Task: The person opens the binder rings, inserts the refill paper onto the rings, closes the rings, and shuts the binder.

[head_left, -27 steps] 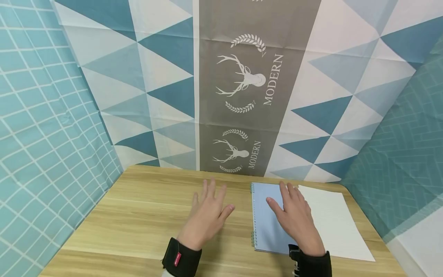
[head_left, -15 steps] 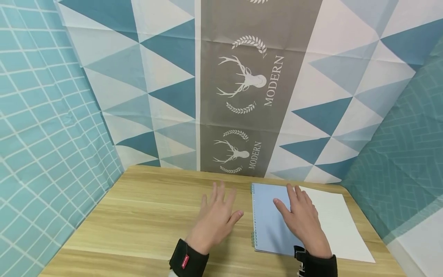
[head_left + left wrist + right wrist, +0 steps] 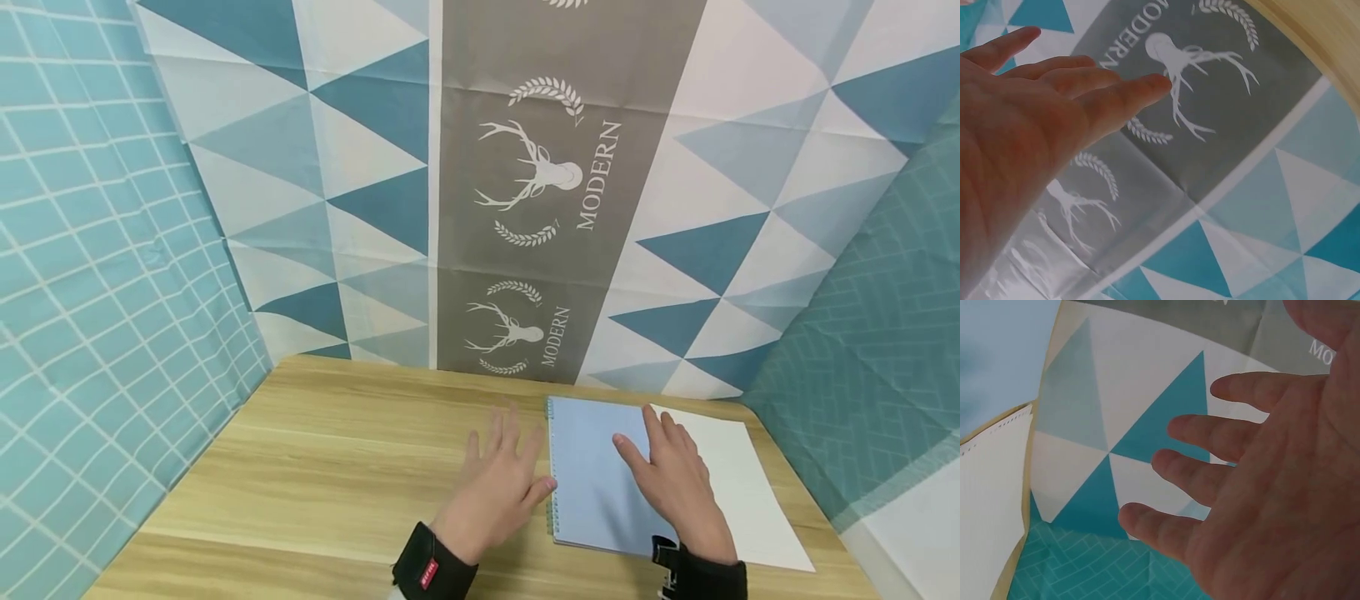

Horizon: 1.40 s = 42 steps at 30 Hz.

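Note:
A light blue spiral notebook (image 3: 592,467) lies on the right of the wooden table, its coil along the left edge. Beside it, partly hidden by my right hand, is a sheet of white paper (image 3: 757,492), which looks lined. My left hand (image 3: 495,492) hovers just left of the coil with fingers spread, holding nothing. Over the seam between notebook and paper hangs my right hand (image 3: 678,483), fingers extended and nothing in it. In the right wrist view the palm (image 3: 1272,475) is bare, and the paper (image 3: 991,500) shows at left.
The wooden table (image 3: 322,467) stretches away to the left. A patterned cloth wall (image 3: 375,208) with triangles and deer prints stands at its back. Teal tiled cloth hangs at the left (image 3: 112,292) and at the right (image 3: 885,333).
Both hands have drifted to the right above the table, the left one now close to the notebook's coil. Notebook and paper stay where they lie.

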{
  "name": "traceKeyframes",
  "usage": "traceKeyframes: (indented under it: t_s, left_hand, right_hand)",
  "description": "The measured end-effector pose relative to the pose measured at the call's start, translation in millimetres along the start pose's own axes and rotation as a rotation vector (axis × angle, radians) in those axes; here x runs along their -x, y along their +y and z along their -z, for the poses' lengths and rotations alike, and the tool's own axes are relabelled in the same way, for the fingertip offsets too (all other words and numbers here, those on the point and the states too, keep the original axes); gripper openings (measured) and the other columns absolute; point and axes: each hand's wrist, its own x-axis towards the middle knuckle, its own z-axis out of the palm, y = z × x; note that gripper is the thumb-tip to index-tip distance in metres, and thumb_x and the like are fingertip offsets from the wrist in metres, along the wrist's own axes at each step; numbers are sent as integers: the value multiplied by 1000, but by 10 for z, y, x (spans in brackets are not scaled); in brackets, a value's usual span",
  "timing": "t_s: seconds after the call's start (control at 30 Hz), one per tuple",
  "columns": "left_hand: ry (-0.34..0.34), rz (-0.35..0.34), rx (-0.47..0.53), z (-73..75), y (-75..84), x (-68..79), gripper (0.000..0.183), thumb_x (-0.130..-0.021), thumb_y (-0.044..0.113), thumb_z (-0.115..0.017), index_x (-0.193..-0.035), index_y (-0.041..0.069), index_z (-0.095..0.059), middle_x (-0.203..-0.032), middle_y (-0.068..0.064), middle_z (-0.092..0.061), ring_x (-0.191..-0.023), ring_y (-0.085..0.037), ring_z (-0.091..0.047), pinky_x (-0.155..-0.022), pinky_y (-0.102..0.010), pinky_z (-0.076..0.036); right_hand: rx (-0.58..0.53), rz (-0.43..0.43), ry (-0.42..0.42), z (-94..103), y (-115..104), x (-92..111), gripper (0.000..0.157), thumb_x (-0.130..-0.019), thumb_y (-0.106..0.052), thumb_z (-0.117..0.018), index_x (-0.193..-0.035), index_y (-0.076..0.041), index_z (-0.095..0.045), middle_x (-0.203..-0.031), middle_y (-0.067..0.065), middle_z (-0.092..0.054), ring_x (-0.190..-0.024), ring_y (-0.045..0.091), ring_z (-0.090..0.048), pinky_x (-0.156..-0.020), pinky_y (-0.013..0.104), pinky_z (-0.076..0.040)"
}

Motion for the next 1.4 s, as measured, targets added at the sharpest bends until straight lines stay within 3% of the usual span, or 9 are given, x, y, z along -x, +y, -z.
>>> traceKeyframes:
  t_s: [0.4,0.6,0.97,1.4]
  left_hand:
    - [-68,-70,-89,-206,171,-24,61,-103,54,-47,-154,20,-42,-165,-22,-30,-154,-42,-27,-113,-69,-35]
    - [-62,-131,-169,-318,260,-23,58,-103,56,-45,-151,22,-47,-162,-18,-37,-151,-40,-35,-109,-65,-42]
    - [-51,-151,-227,-449,280,1,57,-102,58,-46,-149,25,-48,-158,-14,-45,-148,-36,-43,-108,-60,-46]
    - [-142,-177,-272,-624,274,-35,61,-97,60,-55,-149,29,-48,-157,-11,-48,-144,-33,-47,-103,-57,-51]
  right_hand:
    - [-9,-58,-100,-77,144,-73,89,-102,-55,-51,-159,5,-18,-159,43,-16,-146,60,-18,-108,80,-25]
    - [-9,-78,-124,-92,177,-91,90,-101,-55,-51,-159,5,-17,-159,44,-14,-146,62,-16,-106,82,-26]
    - [-34,-100,-219,-203,205,-109,93,-101,-53,-51,-157,10,-13,-158,47,-9,-145,67,-9,-106,84,-22]
    - [-11,-118,-301,-411,323,-182,93,-98,-51,-56,-149,20,-24,-149,51,-25,-136,75,-21,-105,77,-31]
